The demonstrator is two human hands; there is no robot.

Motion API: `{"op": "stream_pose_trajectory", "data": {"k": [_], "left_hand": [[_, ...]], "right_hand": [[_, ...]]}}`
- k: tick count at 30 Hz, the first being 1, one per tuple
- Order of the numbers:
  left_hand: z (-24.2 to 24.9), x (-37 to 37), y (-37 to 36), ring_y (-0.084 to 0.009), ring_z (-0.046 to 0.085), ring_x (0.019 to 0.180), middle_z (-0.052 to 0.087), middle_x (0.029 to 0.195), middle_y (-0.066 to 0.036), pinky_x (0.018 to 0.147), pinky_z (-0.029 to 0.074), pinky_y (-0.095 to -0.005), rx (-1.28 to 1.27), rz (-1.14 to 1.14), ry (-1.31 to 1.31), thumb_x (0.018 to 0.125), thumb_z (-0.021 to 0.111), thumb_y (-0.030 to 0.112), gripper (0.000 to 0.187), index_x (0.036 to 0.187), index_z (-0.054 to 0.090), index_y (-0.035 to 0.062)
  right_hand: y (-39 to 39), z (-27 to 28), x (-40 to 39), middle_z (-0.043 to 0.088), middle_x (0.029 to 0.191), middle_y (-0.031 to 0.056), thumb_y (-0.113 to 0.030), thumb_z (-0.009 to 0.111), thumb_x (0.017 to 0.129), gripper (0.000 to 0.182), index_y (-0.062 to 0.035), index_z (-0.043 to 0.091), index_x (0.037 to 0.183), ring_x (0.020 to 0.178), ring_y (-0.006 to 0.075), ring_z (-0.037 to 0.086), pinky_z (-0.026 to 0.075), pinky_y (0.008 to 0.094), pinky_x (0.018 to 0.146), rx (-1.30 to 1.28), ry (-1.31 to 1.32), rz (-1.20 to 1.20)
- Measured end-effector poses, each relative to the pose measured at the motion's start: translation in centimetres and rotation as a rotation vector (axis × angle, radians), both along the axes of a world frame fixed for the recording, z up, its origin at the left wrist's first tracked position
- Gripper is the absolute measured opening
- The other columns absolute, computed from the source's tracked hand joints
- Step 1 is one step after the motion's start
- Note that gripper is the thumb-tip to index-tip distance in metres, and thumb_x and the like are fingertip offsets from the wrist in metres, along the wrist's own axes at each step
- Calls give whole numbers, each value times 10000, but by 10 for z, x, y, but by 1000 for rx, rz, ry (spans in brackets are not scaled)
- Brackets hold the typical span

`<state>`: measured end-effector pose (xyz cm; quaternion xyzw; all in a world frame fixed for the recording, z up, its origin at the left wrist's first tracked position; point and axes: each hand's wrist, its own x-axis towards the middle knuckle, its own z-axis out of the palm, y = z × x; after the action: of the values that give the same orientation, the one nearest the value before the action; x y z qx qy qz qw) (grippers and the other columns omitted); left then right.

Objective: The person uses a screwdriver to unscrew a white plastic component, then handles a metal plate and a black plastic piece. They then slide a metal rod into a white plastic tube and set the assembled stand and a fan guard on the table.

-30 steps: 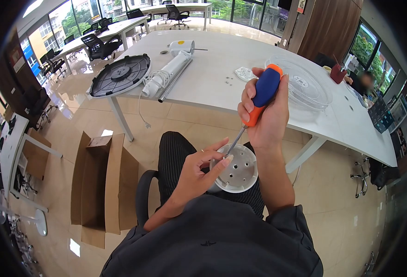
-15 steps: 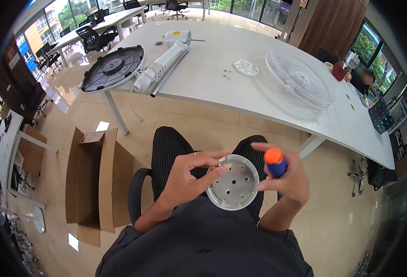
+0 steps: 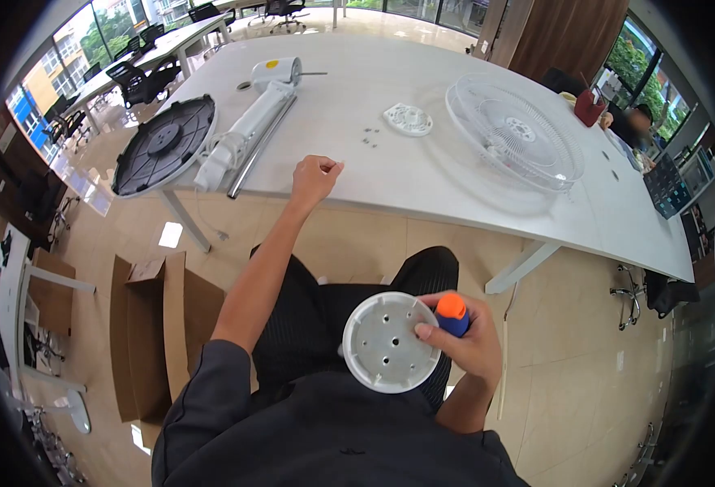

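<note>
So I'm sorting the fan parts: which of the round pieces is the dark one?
The round fan base, lying at the table's left end. It is black; the fan grille is clear and the small disc and held cover are white.

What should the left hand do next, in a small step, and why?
Probably set down what it pinches. The left hand is closed at the table edge, short of the loose screws; what it pinches is too small to tell. The right hand holds the screwdriver against the round part.

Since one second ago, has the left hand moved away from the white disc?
Yes. The left hand left the disc on the lap and reached forward to the table edge.
</note>
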<state>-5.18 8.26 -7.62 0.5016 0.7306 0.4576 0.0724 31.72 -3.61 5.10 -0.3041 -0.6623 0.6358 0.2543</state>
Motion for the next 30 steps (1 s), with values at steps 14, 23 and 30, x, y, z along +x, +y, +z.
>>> {"op": "stream_pose_trajectory", "data": {"k": [14, 23, 30], "left_hand": [[-20, -14, 75, -172, 650, 769, 701, 882, -87, 711, 526, -310, 95, 82, 28, 847, 755, 288, 340, 1030, 709, 6], [170, 98, -161, -237, 675, 912, 697, 1058, -108, 786, 531, -347, 123, -838, 139, 733, 832, 117, 354, 1052, 700, 38], [208, 88, -190, -302, 650, 948, 706, 1026, -108, 845, 505, -398, -218, -1200, 468, 752, 817, 242, 330, 1015, 718, 67]], "right_hand": [[38, -16, 1, 706, 869, 40, -106, 784, 838, 280, 17, 695, 1073, 803, 85, 635, 514, 240, 749, -71, 69, -57], [31, -25, -23, 659, 783, -7, -120, 740, 866, 233, 14, 702, 1053, 690, 46, 577, 461, 212, 624, 0, 113, -127], [1, -26, -51, 588, 628, -43, -182, 724, 864, 240, 9, 711, 1008, 479, 9, 459, 349, 187, 454, 13, 146, -54]]}}
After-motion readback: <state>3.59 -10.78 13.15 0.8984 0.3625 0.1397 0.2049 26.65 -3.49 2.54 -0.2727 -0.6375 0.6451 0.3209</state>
